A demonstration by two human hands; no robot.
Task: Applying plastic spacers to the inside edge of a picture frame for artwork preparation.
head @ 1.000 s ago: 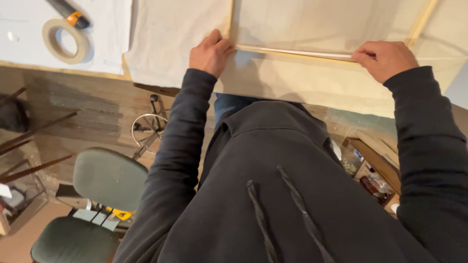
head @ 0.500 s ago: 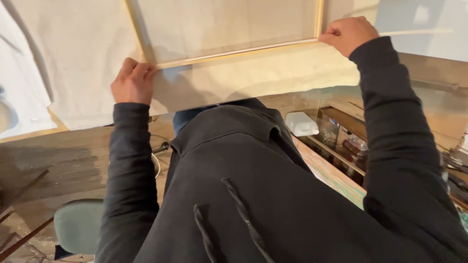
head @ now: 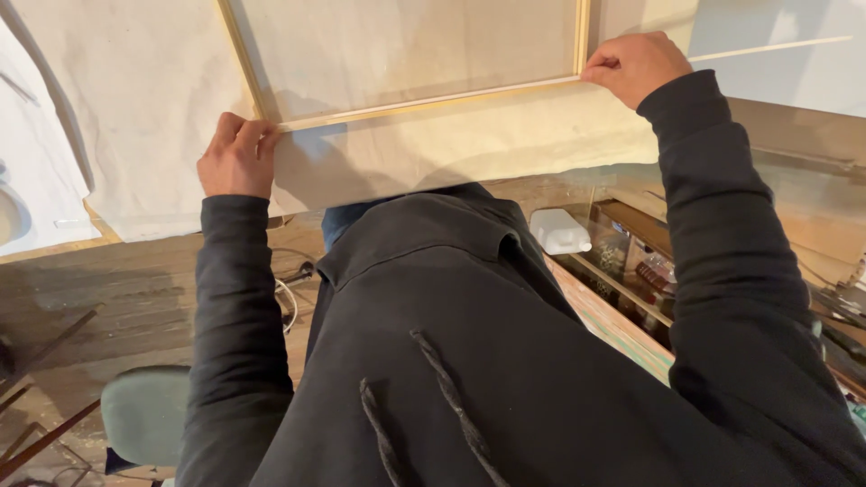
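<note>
Wooden frame [head: 424, 101] lies on pale cloth [head: 469, 149] over my table, my left hand [head: 236, 155] and right hand [head: 634, 65] pinching its near corners, fingers curled shut.

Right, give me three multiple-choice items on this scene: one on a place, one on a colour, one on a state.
1. Where is the left hand?
A. At the near left corner of the wooden frame
B. On the green chair seat
C. Inside the white plastic container

2. What colour are the sleeves of the person's top?
A. Red
B. Black
C. Yellow

3. How does the right hand meet the frame?
A. It hangs well clear of it
B. Its fingers pinch the near right corner
C. It lies flat, palm up, under the cloth

Answers:
1. A, its fingertips rest on the frame's near left corner, over the pale cloth.
2. B, both arms are in black.
3. B, the fingers close on the corner where the two bars meet.
</note>
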